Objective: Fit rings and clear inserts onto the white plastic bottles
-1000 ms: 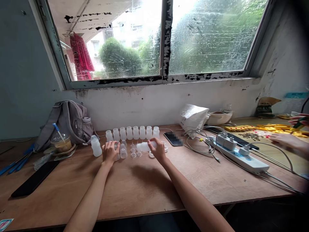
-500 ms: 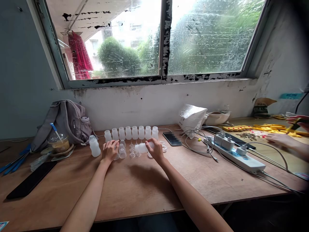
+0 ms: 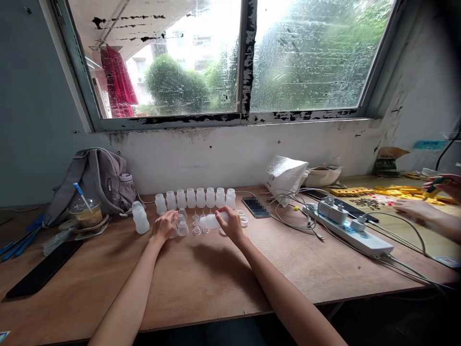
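Note:
My right hand is closed around a small frosted plastic bottle, which lies tilted on its side with its neck toward the left. Over on the left, my left hand rests with its fingers apart beside several clear dome-shaped caps; its fingertips partly cover some of them. Between the hands sit small clear teat-like pieces with round bases. White rings lie just right of my right hand, partly hidden by it. Behind, frosted bottles stand in a row, and another frosted bottle stands at the left.
A grey backpack, an iced drink cup and a black slab are at the left. To the right lie a phone, cables, a white bag and a power strip. Another person's hand works among yellow pieces.
My two hands and the bottle stay nearly in place. The view has shifted very slightly, and the other person's hands at the right have moved a little.

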`<state>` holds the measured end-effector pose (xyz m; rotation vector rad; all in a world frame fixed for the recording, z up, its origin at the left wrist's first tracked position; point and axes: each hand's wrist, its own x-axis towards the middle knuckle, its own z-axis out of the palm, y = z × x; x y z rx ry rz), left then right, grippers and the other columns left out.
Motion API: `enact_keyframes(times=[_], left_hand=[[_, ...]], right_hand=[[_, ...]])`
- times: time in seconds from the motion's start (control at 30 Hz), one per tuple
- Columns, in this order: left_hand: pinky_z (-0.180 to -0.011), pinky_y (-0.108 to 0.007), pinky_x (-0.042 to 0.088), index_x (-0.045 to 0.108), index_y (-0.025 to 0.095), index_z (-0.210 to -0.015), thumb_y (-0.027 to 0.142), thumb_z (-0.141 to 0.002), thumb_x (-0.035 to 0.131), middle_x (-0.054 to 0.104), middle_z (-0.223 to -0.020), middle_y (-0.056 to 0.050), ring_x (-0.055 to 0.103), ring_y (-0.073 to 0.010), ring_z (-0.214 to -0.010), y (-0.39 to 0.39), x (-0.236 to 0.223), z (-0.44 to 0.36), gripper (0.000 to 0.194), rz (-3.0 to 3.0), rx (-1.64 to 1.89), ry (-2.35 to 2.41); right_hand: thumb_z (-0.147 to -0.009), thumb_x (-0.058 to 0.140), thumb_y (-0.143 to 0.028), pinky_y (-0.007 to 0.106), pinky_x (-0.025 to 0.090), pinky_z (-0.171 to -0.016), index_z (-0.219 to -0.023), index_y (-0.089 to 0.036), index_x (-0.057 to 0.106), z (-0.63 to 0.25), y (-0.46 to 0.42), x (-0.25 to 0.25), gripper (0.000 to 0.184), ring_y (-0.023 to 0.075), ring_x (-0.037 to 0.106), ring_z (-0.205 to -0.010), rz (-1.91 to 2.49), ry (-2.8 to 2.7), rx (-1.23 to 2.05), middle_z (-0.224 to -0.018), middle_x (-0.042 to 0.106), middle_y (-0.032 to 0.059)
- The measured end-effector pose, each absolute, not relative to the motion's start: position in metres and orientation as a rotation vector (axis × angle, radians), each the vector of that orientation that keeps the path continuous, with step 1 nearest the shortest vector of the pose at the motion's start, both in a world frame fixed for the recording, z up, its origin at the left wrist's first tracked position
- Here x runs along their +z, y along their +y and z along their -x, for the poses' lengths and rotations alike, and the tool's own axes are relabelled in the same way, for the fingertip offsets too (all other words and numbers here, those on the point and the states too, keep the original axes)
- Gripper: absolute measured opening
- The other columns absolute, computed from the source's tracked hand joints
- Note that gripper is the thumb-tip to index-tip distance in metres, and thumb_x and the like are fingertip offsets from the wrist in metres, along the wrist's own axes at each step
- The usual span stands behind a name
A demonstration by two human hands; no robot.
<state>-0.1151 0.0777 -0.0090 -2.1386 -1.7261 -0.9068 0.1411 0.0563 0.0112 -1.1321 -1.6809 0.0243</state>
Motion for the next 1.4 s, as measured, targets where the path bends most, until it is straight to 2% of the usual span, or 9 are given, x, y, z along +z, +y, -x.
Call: enact_keyframes(times=[0.13,0.27,0.4,0.5,0.67,0.93,1.1,1.2,1.4], left_hand=[[-0.083,-0.033,0.04,0.059,0.022,-0.098,0.034,-0.085,0.03,0.055,-0.113,-0.004,0.055,-0.0196,-0.095,0.077,-0.008,0.116,0.034,2.099,-0.932,-1.612],[-0.098,-0.042,0.022,0.057,0.021,-0.1,0.031,-0.084,0.034,0.057,-0.109,-0.006,0.05,-0.0203,-0.101,0.064,0.0,0.106,0.03,2.059,-0.999,-1.378],[-0.098,-0.043,0.019,0.048,0.021,-0.112,0.044,-0.077,0.045,0.055,-0.11,-0.008,0.047,-0.0221,-0.103,0.047,0.003,0.074,0.042,2.271,-0.899,-1.103],[-0.094,-0.042,0.024,0.043,0.019,-0.117,0.047,-0.074,0.047,0.058,-0.105,-0.009,0.052,-0.023,-0.095,0.043,-0.004,0.046,0.051,2.362,-0.828,-1.115],[-0.07,-0.033,0.038,0.051,0.017,-0.1,0.032,-0.073,0.048,0.061,-0.093,-0.01,0.058,-0.0239,-0.081,0.043,-0.014,0.029,0.031,2.333,-0.736,-1.595],[-0.056,-0.027,0.038,0.056,0.018,-0.084,0.033,-0.068,0.05,0.063,-0.075,-0.009,0.06,-0.0245,-0.07,0.031,-0.007,0.027,0.024,2.357,-0.711,-1.832],[-0.049,-0.023,0.035,0.058,0.016,-0.071,0.026,-0.055,0.06,0.059,-0.063,-0.002,0.055,-0.0171,-0.058,0.035,0.004,0.032,0.019,2.737,-0.839,-1.9],[-0.039,-0.021,0.028,0.056,0.014,-0.063,0.025,-0.051,0.065,0.048,-0.049,0.004,0.042,-0.009,-0.041,0.036,0.009,0.041,0.018,3.252,-0.847,-2.048],[-0.04,-0.019,0.032,0.051,0.015,-0.097,0.029,-0.059,0.066,0.048,-0.052,0.006,0.035,-0.0046,-0.039,0.031,0.018,0.058,0.043,3.539,-1.315,-2.195]], right_hand=[[-0.078,0.044,-0.036,0.026,0.04,-0.062,-0.076,-0.02,0.055,-0.14,0.056,0.011,0.02,0.0177,0.057,-0.069,1.126,-1.677,0.045,-0.077,0.062,0.0037],[-0.078,0.044,-0.037,0.025,0.039,-0.061,-0.074,-0.02,0.055,-0.139,0.057,0.011,0.021,0.0171,0.057,-0.067,1.143,-1.638,0.1,-0.075,0.063,0.0032],[-0.077,0.044,-0.037,0.025,0.039,-0.06,-0.072,-0.019,0.055,-0.135,0.057,0.01,0.021,0.0162,0.056,-0.066,1.136,-1.635,0.129,-0.072,0.063,0.0029],[-0.077,0.045,-0.036,0.025,0.039,-0.061,-0.073,-0.019,0.055,-0.131,0.055,0.009,0.02,0.0164,0.056,-0.066,1.118,-1.66,0.103,-0.072,0.062,0.003],[-0.078,0.043,-0.034,0.025,0.039,-0.058,-0.071,-0.019,0.055,-0.125,0.051,0.006,0.021,0.0158,0.056,-0.062,1.099,-1.694,0.066,-0.069,0.062,0.0028],[-0.081,0.039,-0.034,0.024,0.036,-0.052,-0.066,-0.019,0.055,-0.126,0.049,0.005,0.027,0.0148,0.053,-0.054,1.083,-1.727,0.031,-0.059,0.059,0.0025],[-0.08,0.038,-0.03,0.024,0.038,-0.055,-0.068,-0.018,0.054,-0.13,0.046,0.006,0.024,0.0147,0.053,-0.057,1.007,-1.801,-0.006,-0.063,0.058,0.0033],[-0.079,0.038,-0.028,0.024,0.04,-0.059,-0.074,-0.019,0.054,-0.13,0.042,0.006,0.019,0.0147,0.053,-0.062,0.892,-1.909,-0.02,-0.07,0.058,0.0043],[-0.077,0.038,-0.026,0.025,0.042,-0.062,-0.076,-0.02,0.054,-0.129,0.041,0.006,0.017,0.0153,0.054,-0.066,0.871,-1.891,-0.009,-0.073,0.058,0.0046]])
